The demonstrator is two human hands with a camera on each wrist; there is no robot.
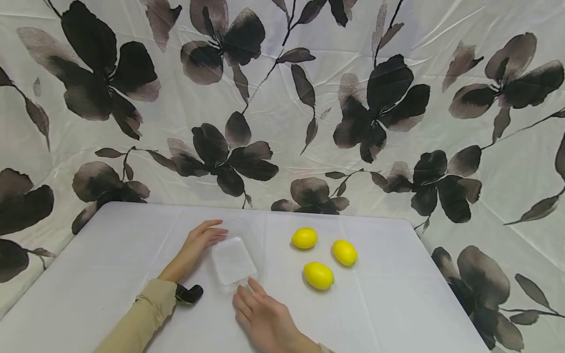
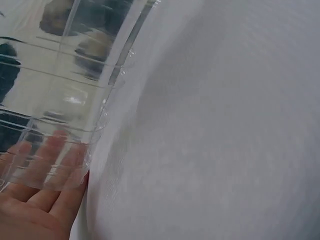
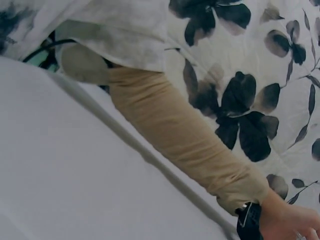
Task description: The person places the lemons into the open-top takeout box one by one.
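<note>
A clear ribbed plastic container (image 1: 232, 260) stands on the white table (image 1: 397, 304) in the head view. My left hand (image 1: 207, 235) lies with straight fingers against the container's left side. In the left wrist view its fingers (image 2: 45, 170) show through the container's clear wall (image 2: 65, 100). My right hand (image 1: 251, 299) rests flat on the table, its fingertips at the container's near corner; whether they touch it I cannot tell. Neither hand grips anything. Three yellow lemons (image 1: 304, 238), (image 1: 345, 252), (image 1: 318, 275) lie to the right of the container.
A floral cloth (image 1: 282, 98) hangs behind and around the table. The left arm's beige sleeve (image 3: 185, 135) and a black wrist strap (image 3: 250, 220) cross the right wrist view. The table's right edge runs near the lemons' side.
</note>
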